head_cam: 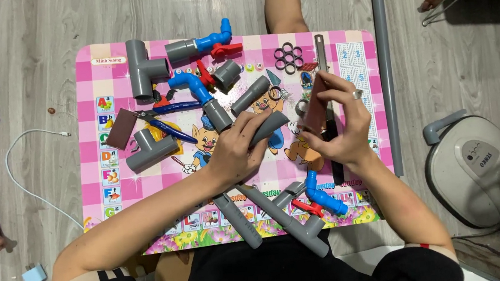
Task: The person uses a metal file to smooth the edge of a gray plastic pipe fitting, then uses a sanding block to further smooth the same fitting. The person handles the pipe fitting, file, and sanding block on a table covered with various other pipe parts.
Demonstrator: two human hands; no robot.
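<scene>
On the pink table [100,190], left: pipe tees [142,68], pliers [167,126] lie loose, no containers seen | centre: my left hand [236,154] fingers closed around a grey pipe [268,127], steadying it | right: my right hand [339,123] pinches a brown sheet [315,110] against its end, apparently sanding.
</scene>
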